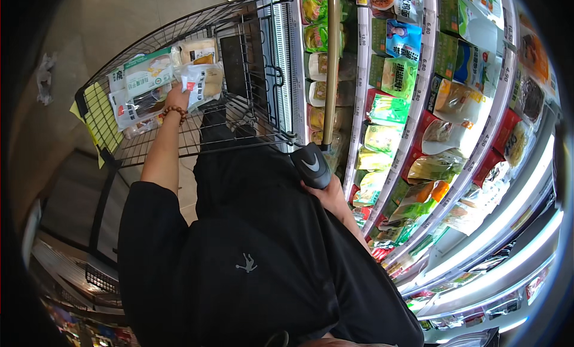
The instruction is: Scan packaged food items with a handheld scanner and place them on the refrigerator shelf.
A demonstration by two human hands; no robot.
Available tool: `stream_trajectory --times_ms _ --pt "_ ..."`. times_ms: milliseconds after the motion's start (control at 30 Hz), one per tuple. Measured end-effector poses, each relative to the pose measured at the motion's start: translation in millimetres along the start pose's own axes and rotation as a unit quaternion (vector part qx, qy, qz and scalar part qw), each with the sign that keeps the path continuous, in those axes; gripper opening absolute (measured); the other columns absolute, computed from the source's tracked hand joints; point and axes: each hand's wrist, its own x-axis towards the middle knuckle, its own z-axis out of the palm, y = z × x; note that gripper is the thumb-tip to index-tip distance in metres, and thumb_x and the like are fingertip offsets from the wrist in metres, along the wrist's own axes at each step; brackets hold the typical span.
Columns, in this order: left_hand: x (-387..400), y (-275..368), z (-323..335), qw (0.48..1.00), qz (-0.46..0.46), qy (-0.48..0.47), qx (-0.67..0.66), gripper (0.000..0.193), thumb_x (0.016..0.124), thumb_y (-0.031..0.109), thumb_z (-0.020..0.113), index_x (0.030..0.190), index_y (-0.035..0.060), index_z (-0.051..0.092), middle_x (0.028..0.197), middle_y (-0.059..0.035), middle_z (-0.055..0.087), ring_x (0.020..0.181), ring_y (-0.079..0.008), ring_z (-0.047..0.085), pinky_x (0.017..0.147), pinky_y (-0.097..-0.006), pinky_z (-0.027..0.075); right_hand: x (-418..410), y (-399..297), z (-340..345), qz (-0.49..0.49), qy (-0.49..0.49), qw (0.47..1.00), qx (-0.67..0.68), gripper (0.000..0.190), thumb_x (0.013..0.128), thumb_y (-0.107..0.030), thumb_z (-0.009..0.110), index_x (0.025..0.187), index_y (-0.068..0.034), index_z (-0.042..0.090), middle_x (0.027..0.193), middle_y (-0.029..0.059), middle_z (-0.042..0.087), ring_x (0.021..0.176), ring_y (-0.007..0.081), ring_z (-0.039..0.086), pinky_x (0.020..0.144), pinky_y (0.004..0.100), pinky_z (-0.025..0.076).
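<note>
My left hand (177, 97), with a wooden bead bracelet (175, 114) on its wrist, reaches into a black wire shopping cart (233, 140). Its fingers grip the edge of a white plastic food packet (204, 86) with a see-through part. Beside that packet lie a green-and-white food packet (150, 72), a clear-windowed packet with dark contents (142, 104) and a packet of tan food (198, 50). My right hand (326, 192) is closed around the lower part of the black end piece (312, 166) of the cart's tan handle bar (332, 73); its fingers are partly hidden.
A lit refrigerated shelf (426, 136) with many bagged foods and price strips curves along the right. A yellow sheet (101, 118) hangs at the cart's far left end. Crumpled clear plastic (45, 79) lies on the floor. Grey panels (74, 199) and a dark crate (102, 279) stand at lower left.
</note>
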Motion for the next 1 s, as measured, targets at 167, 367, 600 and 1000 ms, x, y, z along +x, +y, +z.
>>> stream_trajectory --times_ms 167,367,600,1000 --pt "-65 56 -45 0.984 0.102 0.057 0.135 0.027 0.093 0.025 0.063 0.109 0.0067 0.073 0.113 -0.0171 0.071 0.101 -0.0404 0.068 0.085 -0.0497 0.055 7 18 -6 -0.025 -0.011 0.999 -0.045 0.045 0.082 -0.017 0.085 0.12 0.002 0.067 0.108 0.0141 0.075 0.104 0.0207 0.07 0.096 0.0362 0.052" --pt "-152 103 -121 0.944 0.188 0.201 0.18 0.017 0.086 0.009 0.061 0.101 0.006 0.069 0.105 -0.0122 0.069 0.094 -0.0371 0.067 0.079 -0.045 0.055 10 46 -23 -0.153 0.011 0.988 -0.019 0.041 0.082 -0.021 0.084 0.107 0.006 0.065 0.095 0.0239 0.073 0.093 0.0343 0.074 0.083 0.0417 0.055" --pt "-277 199 -233 0.797 0.457 0.35 0.185 0.014 0.08 -0.006 0.062 0.09 0.0024 0.066 0.094 -0.0111 0.068 0.094 -0.0332 0.067 0.082 -0.0413 0.054 1 37 -50 -0.22 -0.051 0.971 0.08 0.043 0.085 -0.018 0.081 0.119 0.003 0.064 0.104 0.0203 0.074 0.1 0.0305 0.073 0.09 0.0393 0.054" --pt "-383 331 -273 0.574 0.665 0.131 -0.46 0.011 0.095 0.009 0.065 0.085 0.0107 0.062 0.141 -0.0192 0.058 0.135 -0.0345 0.055 0.113 -0.06 0.05 -46 40 -91 -0.388 -0.105 0.902 0.158 0.039 0.084 -0.008 0.084 0.118 0.002 0.068 0.11 0.0111 0.075 0.101 0.0159 0.068 0.093 0.0331 0.053"
